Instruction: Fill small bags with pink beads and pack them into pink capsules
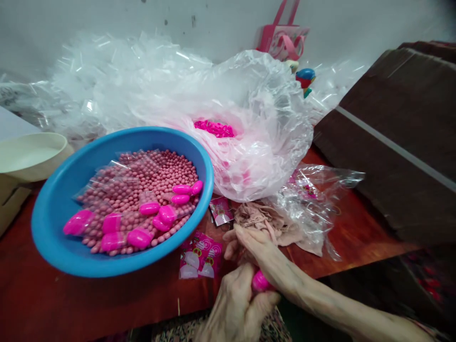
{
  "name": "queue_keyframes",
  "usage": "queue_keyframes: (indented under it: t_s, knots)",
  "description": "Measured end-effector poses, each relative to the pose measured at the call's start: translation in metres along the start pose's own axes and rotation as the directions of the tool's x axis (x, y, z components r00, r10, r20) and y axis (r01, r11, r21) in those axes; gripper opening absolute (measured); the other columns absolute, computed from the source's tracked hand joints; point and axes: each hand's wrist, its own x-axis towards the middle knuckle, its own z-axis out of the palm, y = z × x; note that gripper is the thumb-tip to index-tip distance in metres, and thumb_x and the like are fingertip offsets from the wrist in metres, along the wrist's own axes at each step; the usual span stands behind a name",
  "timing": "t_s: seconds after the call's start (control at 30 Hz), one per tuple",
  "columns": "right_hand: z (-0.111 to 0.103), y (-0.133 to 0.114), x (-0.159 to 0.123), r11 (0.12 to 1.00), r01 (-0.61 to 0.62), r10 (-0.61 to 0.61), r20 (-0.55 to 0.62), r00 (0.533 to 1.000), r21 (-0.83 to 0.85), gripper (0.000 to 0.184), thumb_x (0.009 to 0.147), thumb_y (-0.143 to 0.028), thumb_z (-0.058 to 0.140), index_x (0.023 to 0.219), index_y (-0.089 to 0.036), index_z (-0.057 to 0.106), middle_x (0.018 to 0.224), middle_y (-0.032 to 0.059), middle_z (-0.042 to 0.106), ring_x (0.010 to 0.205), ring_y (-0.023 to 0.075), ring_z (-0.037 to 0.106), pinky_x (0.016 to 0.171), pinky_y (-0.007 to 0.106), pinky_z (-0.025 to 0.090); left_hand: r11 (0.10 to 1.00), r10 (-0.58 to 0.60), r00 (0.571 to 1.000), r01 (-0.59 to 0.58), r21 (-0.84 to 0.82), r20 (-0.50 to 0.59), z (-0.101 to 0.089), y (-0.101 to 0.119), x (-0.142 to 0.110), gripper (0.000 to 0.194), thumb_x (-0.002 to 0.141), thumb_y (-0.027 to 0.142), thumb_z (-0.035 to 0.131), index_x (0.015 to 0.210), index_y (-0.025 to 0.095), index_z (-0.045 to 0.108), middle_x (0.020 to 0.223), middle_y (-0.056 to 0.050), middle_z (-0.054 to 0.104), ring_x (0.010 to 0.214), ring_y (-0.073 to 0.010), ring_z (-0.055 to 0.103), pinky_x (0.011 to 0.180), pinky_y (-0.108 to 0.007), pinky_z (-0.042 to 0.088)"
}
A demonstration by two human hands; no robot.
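On my head camera I find a pink plastic case [261, 282] at the near edge of the table [39, 299], between my two hands. My left hand [233, 301] is curled round it, thumb below. My right hand [254, 244] lies across its far side, fingers partly hidden, so I can't tell whether they grip anything. I judge this piece to be mid-handling, not yet put down. Several other pink cases [140, 237] already lie in the blue basin [107, 270] towards the table's left end, on a bed of loose beads [174, 166]. Plenty is left, I'd say: a big clear bag [263, 161] towards the far edge holds many pink pieces [215, 128]. Printed cards [204, 249] lie flat between basin and hands. A crumpled cloth [256, 218] sits just beyond my right fingers, with a clear wrapper [309, 204] beside it; both crowd that side. Brown cardboard [399, 123] walls off the table's right end.
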Motion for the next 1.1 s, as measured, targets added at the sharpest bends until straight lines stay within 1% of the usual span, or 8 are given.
queue_keyframes:
  t_s: [0.13, 0.27, 0.4, 0.53, 0.73, 0.83, 0.93, 1.1]
  knots:
    - [-0.006, -0.004, 0.0, 0.994, -0.015, 0.003, 0.11, 0.994, 0.11, 0.046, 0.08, -0.061, 0.051, 0.077, -0.016, 0.061, 0.068, 0.004, 0.064, 0.065, 0.0153, 0.058, 0.063, 0.028, 0.043, 0.994, -0.068, 0.997, 0.065, 0.084, 0.027, -0.006, 0.01, -0.01, 0.05, 0.086, 0.031, 0.05, 0.135, 0.023, 0.045, 0.137, -0.009, 0.054, 0.125, -0.028, 0.049, 0.102, -0.041, 0.04]
    - [-0.008, 0.008, 0.0, 0.976, -0.039, 0.011, 0.13, 0.991, 0.215, 0.045, 0.075, -0.06, 0.058, 0.075, -0.015, 0.061, 0.066, 0.0034, 0.065, 0.063, 0.013, 0.057, 0.063, 0.025, 0.042, 0.984, -0.033, 0.994, 0.013, 0.18, 0.108, -0.003, 0.014, 0.001, 0.05, 0.084, 0.02, 0.046, 0.133, 0.013, 0.043, 0.126, -0.016, 0.06, 0.109, -0.0278, 0.06, 0.092, -0.039, 0.048]
    - [-0.012, 0.025, 0.006, 0.958, -0.071, 0.041, 0.111, 0.993, 0.28, 0.047, 0.07, -0.062, 0.061, 0.081, -0.016, 0.06, 0.066, 0.004, 0.066, 0.058, 0.0123, 0.058, 0.059, 0.026, 0.043, 0.889, -0.035, 0.999, 0.038, 0.456, -0.016, 0.012, 0.014, 0.014, 0.04, 0.082, 0.006, 0.035, 0.118, 0.003, 0.052, 0.103, -0.022, 0.067, 0.094, -0.0312, 0.065, 0.081, -0.044, 0.052]
    - [-0.019, 0.03, 0.005, 0.958, -0.071, 0.048, 0.09, 0.995, 0.276, 0.042, 0.079, -0.054, 0.054, 0.092, -0.015, 0.06, 0.076, 0.0074, 0.069, 0.064, 0.0146, 0.063, 0.065, 0.029, 0.048, 0.876, 0.059, 0.996, -0.022, 0.483, -0.062, 0.02, 0.011, 0.012, 0.048, 0.081, 0.005, 0.035, 0.128, 0.002, 0.046, 0.12, -0.024, 0.06, 0.115, -0.0322, 0.055, 0.094, -0.045, 0.045]
    - [-0.024, 0.018, -0.001, 0.996, 0.084, -0.086, -0.056, 0.995, -0.041, 0.033, 0.09, -0.042, 0.04, 0.096, -0.018, 0.061, 0.08, 0.0065, 0.069, 0.075, 0.0184, 0.064, 0.079, 0.037, 0.047, 0.946, -0.009, 0.999, 0.019, 0.323, -0.034, 0.026, -0.006, 0.016, 0.058, 0.08, 0.014, 0.041, 0.137, 0.006, 0.039, 0.145, -0.021, 0.039, 0.134, -0.0337, 0.035, 0.107, -0.044, 0.032]
    - [-0.026, 0.027, 0.004, 0.903, 0.219, -0.29, -0.148, 0.946, -0.37, 0.03, 0.09, -0.034, 0.038, 0.101, -0.019, 0.062, 0.086, 0.007, 0.068, 0.086, 0.0225, 0.061, 0.099, 0.052, 0.03, 0.952, -0.042, 0.998, 0.057, 0.301, -0.056, 0.036, -0.039, 0.026, 0.063, 0.077, 0.015, 0.047, 0.139, 0.007, 0.035, 0.148, -0.02, 0.036, 0.138, -0.0346, 0.026, 0.109, -0.049, 0.028]
    - [-0.024, 0.051, 0.01, 0.777, 0.275, -0.428, -0.155, 0.89, -0.567, 0.033, 0.081, -0.023, 0.043, 0.109, -0.017, 0.061, 0.102, 0.0116, 0.067, 0.1, 0.0284, 0.058, 0.103, 0.059, 0.018, 0.971, -0.107, 0.993, 0.113, 0.209, -0.04, 0.042, -0.073, 0.03, 0.054, 0.08, 0.016, 0.046, 0.134, 0.009, 0.045, 0.149, -0.019, 0.034, 0.139, -0.035, 0.023, 0.11, -0.052, 0.026]
    - [-0.01, 0.081, 0.014, 0.689, 0.284, -0.5, -0.153, 0.852, -0.667, 0.043, 0.081, -0.013, 0.035, 0.119, -0.014, 0.054, 0.113, 0.0145, 0.063, 0.107, 0.0256, 0.057, 0.095, 0.047, 0.04, 0.98, -0.132, 0.99, 0.138, 0.146, -0.048, 0.039, -0.081, 0.03, 0.04, 0.091, 0.025, 0.048, 0.13, 0.017, 0.049, 0.14, -0.016, 0.045, 0.129, -0.0329, 0.04, 0.103, -0.054, 0.035]
